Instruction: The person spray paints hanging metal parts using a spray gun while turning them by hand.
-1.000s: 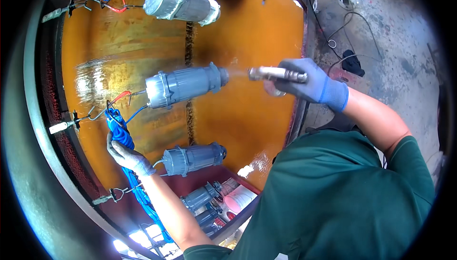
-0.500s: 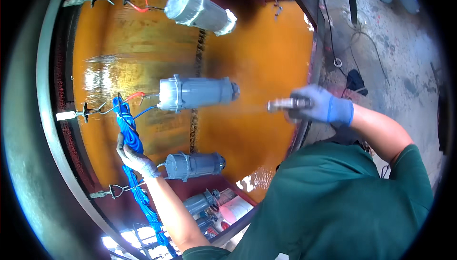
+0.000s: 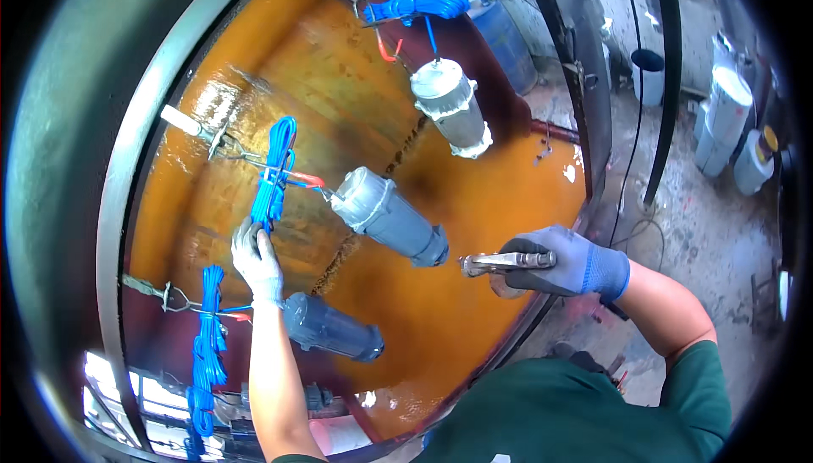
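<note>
1. The right hand [image 3: 563,261], in a grey-blue knit glove, was wrapped around a slim silvery metal spray gun [image 3: 508,262], its fingers curled in; how they sat on the trigger could not be told
2. The middle grey metal cylinder with a paler, silvery cap [image 3: 388,216] hung left of that hand, tilted, its dark narrow end near the gun's nozzle but apart from it
3. The left hand [image 3: 257,261], in a pale grey glove, pinched the lower end of a folded bright-blue cable bundle [image 3: 275,171] between thumb and fingers
4. Seen from the left hand, the middle cylinder lay to the upper right, not touching it, with the bundle beside its silvery cap
5. A red-coated hook [image 3: 305,179] ran between the bundle and that cap
6. A second grey cylinder with whitish ends [image 3: 451,109] hung higher up, and a third, darker grey cylinder [image 3: 334,328] hung below, its near end just beside the left wrist
7. Behind all three stretched an orange-brown, glossy panel [image 3: 500,192], with a curved grey metal rail [image 3: 111,251] along the left
</note>
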Available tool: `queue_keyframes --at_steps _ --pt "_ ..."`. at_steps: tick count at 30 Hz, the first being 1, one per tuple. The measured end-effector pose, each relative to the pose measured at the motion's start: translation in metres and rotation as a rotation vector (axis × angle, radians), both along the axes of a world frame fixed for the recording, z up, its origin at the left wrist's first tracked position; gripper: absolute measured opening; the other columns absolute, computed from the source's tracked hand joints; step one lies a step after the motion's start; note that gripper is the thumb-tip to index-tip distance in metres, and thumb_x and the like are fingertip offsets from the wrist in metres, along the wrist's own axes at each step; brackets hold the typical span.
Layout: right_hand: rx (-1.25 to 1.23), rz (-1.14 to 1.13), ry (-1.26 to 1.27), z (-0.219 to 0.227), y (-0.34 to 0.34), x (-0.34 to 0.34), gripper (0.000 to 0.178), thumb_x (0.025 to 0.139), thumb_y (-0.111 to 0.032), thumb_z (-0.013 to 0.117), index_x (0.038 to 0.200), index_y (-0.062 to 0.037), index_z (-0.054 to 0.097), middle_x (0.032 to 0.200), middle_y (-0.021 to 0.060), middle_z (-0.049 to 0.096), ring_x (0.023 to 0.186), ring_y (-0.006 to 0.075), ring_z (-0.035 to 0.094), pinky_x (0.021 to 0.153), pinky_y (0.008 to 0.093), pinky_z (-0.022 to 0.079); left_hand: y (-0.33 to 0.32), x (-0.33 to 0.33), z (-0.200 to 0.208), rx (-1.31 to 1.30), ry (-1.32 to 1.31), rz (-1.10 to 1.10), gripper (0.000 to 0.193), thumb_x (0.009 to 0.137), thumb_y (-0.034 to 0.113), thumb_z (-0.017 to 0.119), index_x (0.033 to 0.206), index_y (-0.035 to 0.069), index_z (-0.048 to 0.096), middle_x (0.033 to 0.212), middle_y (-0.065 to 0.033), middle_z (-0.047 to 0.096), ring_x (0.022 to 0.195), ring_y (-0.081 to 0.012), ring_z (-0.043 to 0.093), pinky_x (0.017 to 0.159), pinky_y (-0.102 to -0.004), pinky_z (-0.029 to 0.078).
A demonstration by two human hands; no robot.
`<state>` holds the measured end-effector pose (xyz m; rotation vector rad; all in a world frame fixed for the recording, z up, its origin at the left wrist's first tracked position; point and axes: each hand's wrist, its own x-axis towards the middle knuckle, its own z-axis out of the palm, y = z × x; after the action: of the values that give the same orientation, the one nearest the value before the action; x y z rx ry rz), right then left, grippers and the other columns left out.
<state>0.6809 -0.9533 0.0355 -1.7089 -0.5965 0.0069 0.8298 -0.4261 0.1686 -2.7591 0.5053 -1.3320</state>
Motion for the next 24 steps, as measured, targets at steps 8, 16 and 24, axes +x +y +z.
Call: queue_keyframes --at_steps 8,16,24 --pt "0.007 -0.227 -0.059 0.010 -0.008 0.008 0.020 0.093 -0.015 0.078 0.105 -0.0015 0.069 0.080 0.0142 0.069 0.073 0.0256 0.071 0.068 0.0365 0.054 -0.060 -0.059 -0.088 -0.370 -0.077 -0.100 0.043 0.102 0.011 0.061 0.144 0.000 0.057 0.147 -0.0241 0.054 0.140 -0.0403 0.050 0.119 -0.0501 0.038" --pt "0.064 -0.282 0.134 0.005 -0.001 0.014 0.020 0.093 -0.016 0.077 0.104 -0.0007 0.071 0.078 0.0076 0.069 0.072 0.0112 0.065 0.066 0.0323 0.052 0.004 -0.273 -0.448 -0.909 0.850 0.293 0.021 0.099 0.019 0.062 0.098 0.004 0.076 0.092 -0.0204 0.075 0.087 -0.0350 0.072 0.081 -0.0439 0.056" --pt "-0.022 -0.293 0.191 0.004 -0.002 0.028 0.019 0.093 -0.017 0.076 0.102 -0.0005 0.072 0.075 0.0060 0.068 0.069 0.0116 0.064 0.064 0.0316 0.051 0.064 -0.477 -0.538 -0.459 1.470 0.775 0.044 0.099 0.038 0.054 0.120 0.005 0.075 0.127 -0.0279 0.070 0.121 -0.0459 0.066 0.106 -0.0497 0.051"
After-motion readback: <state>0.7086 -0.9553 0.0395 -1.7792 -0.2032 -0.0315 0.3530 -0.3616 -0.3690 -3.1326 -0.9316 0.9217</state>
